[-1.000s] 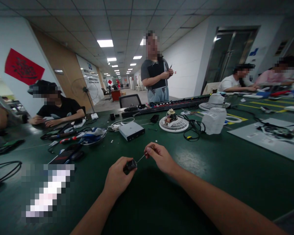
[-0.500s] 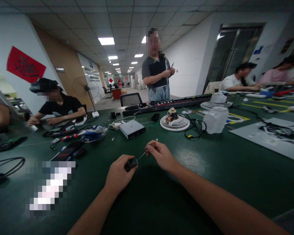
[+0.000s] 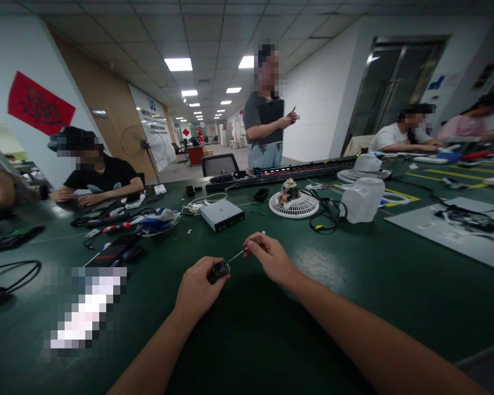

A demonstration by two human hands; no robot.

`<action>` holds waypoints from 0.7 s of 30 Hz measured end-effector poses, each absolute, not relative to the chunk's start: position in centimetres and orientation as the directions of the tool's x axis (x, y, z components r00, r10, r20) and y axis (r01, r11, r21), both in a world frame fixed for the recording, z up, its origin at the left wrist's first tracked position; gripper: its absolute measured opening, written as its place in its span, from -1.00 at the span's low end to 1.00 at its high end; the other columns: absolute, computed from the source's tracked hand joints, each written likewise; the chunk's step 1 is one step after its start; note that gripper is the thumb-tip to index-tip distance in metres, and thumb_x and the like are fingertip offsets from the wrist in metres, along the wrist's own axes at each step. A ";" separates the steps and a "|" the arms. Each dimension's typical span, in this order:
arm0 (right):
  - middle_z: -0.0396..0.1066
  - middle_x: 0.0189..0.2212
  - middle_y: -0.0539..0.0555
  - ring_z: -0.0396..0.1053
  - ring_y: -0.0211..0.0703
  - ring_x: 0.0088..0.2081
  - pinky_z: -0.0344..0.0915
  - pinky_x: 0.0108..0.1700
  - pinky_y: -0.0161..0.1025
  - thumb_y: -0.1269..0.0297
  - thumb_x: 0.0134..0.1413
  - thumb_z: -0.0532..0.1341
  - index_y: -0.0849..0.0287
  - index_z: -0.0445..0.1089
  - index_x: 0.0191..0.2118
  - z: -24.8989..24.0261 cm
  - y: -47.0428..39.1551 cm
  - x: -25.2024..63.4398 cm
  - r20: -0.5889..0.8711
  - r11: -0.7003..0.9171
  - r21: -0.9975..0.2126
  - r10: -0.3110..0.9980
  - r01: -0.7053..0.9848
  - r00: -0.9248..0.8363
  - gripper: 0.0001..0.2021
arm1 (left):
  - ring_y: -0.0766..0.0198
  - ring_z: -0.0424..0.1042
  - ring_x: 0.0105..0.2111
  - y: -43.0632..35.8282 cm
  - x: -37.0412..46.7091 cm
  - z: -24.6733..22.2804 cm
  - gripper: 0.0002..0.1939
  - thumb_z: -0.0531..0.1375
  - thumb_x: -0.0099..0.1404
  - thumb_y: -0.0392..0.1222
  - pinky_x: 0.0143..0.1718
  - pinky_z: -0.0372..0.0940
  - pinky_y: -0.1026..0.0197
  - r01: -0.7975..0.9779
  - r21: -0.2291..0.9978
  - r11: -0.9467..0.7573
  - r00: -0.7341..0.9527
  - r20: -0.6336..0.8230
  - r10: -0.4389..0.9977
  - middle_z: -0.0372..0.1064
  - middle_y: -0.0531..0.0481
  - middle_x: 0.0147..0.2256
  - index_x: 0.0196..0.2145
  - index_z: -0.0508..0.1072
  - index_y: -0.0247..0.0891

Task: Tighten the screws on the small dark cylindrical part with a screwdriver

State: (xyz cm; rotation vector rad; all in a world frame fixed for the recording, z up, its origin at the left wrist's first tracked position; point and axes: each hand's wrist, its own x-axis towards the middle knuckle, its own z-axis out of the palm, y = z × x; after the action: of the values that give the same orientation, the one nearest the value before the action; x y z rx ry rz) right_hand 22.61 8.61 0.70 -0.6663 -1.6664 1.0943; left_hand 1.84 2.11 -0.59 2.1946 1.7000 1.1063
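Note:
My left hand (image 3: 195,288) is closed around a short black cylinder (image 3: 219,271), its fingers and thumb on either side. The cylinder lies tilted, with its round rimmed end turned toward my right hand. A thin-shafted screwdriver (image 3: 236,255) is pinched in my right hand (image 3: 271,259), its handle mostly hidden by the fingers. Its bare metal shaft slants down to the cylinder's rimmed end; whether the tip touches or goes inside is too small to tell. Both hands are above the green tabletop (image 3: 255,329).
Beyond my hands are a silver disc drive (image 3: 222,214), a white fan grille with its motor (image 3: 294,204) and a white plastic housing (image 3: 363,199) with black cable. A phone (image 3: 113,250) lies left. A person (image 3: 267,120) stands across the table; others sit on both sides.
My left hand and the cylinder have shifted slightly left and up. The shaft now lies at a flatter angle. The standing person has turned a little to the right.

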 end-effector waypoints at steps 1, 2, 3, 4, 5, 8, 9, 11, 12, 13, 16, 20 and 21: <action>0.41 -0.43 0.02 0.39 -0.18 -0.36 0.32 -0.25 -0.20 0.06 0.23 0.17 0.16 0.38 -0.31 0.7 8.5 22.6 0.436 0.444 -0.893 0.824 -0.066 -0.361 -0.74 | 0.16 0.51 -0.26 2.1 1.8 -0.6 -0.73 0.29 0.17 -0.18 -0.22 0.43 0.09 0.774 0.533 -0.343 0.088 0.446 0.891 0.51 -0.02 -0.21 -0.14 0.51 -0.15; 0.41 -0.44 0.02 0.38 -0.19 -0.37 0.32 -0.26 -0.21 0.06 0.23 0.16 0.16 0.39 -0.31 0.8 8.5 22.6 0.434 0.443 -0.894 0.821 -0.064 -0.370 -0.73 | 0.16 0.51 -0.26 2.1 1.8 -0.6 -0.74 0.29 0.17 -0.18 -0.22 0.43 0.09 0.774 0.534 -0.342 0.091 0.440 0.893 0.51 -0.02 -0.22 -0.14 0.51 -0.15; 0.41 -0.45 0.02 0.37 -0.19 -0.39 0.31 -0.27 -0.21 0.05 0.24 0.16 0.16 0.39 -0.31 0.8 8.4 22.6 0.427 0.437 -0.897 0.821 -0.065 -0.378 -0.73 | 0.16 0.51 -0.25 2.1 1.9 -0.6 -0.74 0.29 0.17 -0.18 -0.22 0.43 0.09 0.774 0.533 -0.342 0.094 0.438 0.894 0.51 -0.02 -0.22 -0.15 0.51 -0.15; 0.41 -0.45 0.02 0.37 -0.19 -0.39 0.31 -0.27 -0.21 0.05 0.24 0.16 0.16 0.39 -0.31 0.9 8.4 22.7 0.424 0.432 -0.899 0.822 -0.070 -0.379 -0.73 | 0.16 0.51 -0.25 2.1 1.9 -0.6 -0.74 0.29 0.17 -0.19 -0.21 0.43 0.08 0.774 0.532 -0.344 0.095 0.440 0.893 0.51 -0.02 -0.21 -0.15 0.51 -0.15; 0.42 -0.44 0.02 0.38 -0.19 -0.38 0.31 -0.27 -0.21 0.06 0.23 0.16 0.17 0.39 -0.30 0.9 8.4 22.7 0.423 0.430 -0.900 0.825 -0.071 -0.374 -0.73 | 0.15 0.52 -0.25 2.1 1.9 -0.6 -0.74 0.29 0.17 -0.19 -0.21 0.43 0.08 0.774 0.531 -0.346 0.095 0.443 0.892 0.51 -0.02 -0.21 -0.15 0.51 -0.15; 0.43 -0.43 0.03 0.40 -0.18 -0.36 0.31 -0.24 -0.20 0.09 0.23 0.17 0.17 0.39 -0.29 0.8 8.4 22.7 0.433 0.450 -0.892 0.822 -0.044 -0.370 -0.76 | 0.15 0.52 -0.25 2.1 1.9 -0.6 -0.74 0.29 0.17 -0.18 -0.20 0.43 0.09 0.773 0.527 -0.354 0.103 0.446 0.889 0.51 -0.02 -0.21 -0.14 0.51 -0.16; 0.42 -0.44 0.02 0.40 -0.18 -0.36 0.30 -0.24 -0.21 0.09 0.23 0.17 0.17 0.39 -0.30 0.8 8.4 22.7 0.434 0.455 -0.890 0.816 -0.037 -0.381 -0.76 | 0.15 0.52 -0.24 2.1 1.9 -0.6 -0.74 0.29 0.17 -0.18 -0.20 0.43 0.09 0.773 0.524 -0.358 0.109 0.446 0.888 0.51 -0.02 -0.21 -0.14 0.51 -0.16; 0.41 -0.46 0.02 0.40 -0.19 -0.38 0.30 -0.25 -0.21 0.09 0.24 0.16 0.18 0.40 -0.30 0.7 8.4 22.7 0.433 0.453 -0.890 0.806 -0.049 -0.405 -0.75 | 0.15 0.51 -0.25 2.2 1.9 -0.6 -0.75 0.28 0.17 -0.18 -0.20 0.43 0.09 0.775 0.517 -0.364 0.116 0.450 0.885 0.51 -0.02 -0.22 -0.15 0.51 -0.15; 0.42 -0.45 0.02 0.40 -0.19 -0.37 0.31 -0.25 -0.21 0.08 0.24 0.17 0.17 0.39 -0.30 0.7 8.4 22.6 0.437 0.451 -0.890 0.803 -0.066 -0.405 -0.75 | 0.15 0.51 -0.26 2.2 2.0 -0.6 -0.75 0.28 0.17 -0.19 -0.21 0.43 0.09 0.775 0.516 -0.365 0.113 0.455 0.883 0.51 -0.02 -0.22 -0.15 0.51 -0.15; 0.42 -0.44 0.02 0.41 -0.18 -0.36 0.31 -0.24 -0.21 0.08 0.23 0.17 0.17 0.39 -0.30 0.7 8.4 22.6 0.442 0.450 -0.890 0.805 -0.077 -0.397 -0.75 | 0.16 0.51 -0.27 2.2 2.0 -0.6 -0.75 0.28 0.17 -0.19 -0.22 0.43 0.10 0.774 0.517 -0.365 0.108 0.460 0.881 0.51 -0.02 -0.23 -0.15 0.51 -0.16; 0.43 -0.44 0.02 0.41 -0.17 -0.36 0.31 -0.24 -0.20 0.07 0.22 0.18 0.17 0.39 -0.30 0.8 8.4 22.5 0.444 0.463 -0.885 0.805 -0.052 -0.394 -0.75 | 0.16 0.51 -0.26 2.1 2.1 -0.6 -0.74 0.28 0.16 -0.21 -0.24 0.43 0.13 0.772 0.515 -0.373 0.116 0.462 0.879 0.50 -0.03 -0.22 -0.15 0.51 -0.17; 0.42 -0.47 0.01 0.40 -0.18 -0.39 0.30 -0.27 -0.21 0.09 0.25 0.15 0.17 0.38 -0.31 0.9 8.2 22.7 0.451 0.483 -0.875 0.791 -0.030 -0.415 -0.75 | 0.16 0.51 -0.25 2.1 2.1 -0.5 -0.75 0.28 0.16 -0.22 -0.23 0.42 0.13 0.777 0.501 -0.382 0.145 0.447 0.882 0.50 -0.02 -0.22 -0.15 0.51 -0.16; 0.42 -0.47 0.01 0.40 -0.18 -0.39 0.30 -0.27 -0.21 0.10 0.26 0.14 0.17 0.38 -0.30 1.0 8.1 22.7 0.464 0.505 -0.863 0.791 -0.003 -0.400 -0.76 | 0.16 0.51 -0.24 2.1 2.1 -0.6 -0.75 0.28 0.17 -0.21 -0.22 0.42 0.12 0.779 0.502 -0.376 0.139 0.446 0.884 0.50 -0.02 -0.22 -0.15 0.51 -0.15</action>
State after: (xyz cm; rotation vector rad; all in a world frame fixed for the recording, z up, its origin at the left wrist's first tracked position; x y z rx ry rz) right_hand 22.75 8.10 0.95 -0.6634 -1.7723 1.0192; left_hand 2.14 2.11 -0.55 2.2533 1.6607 1.0556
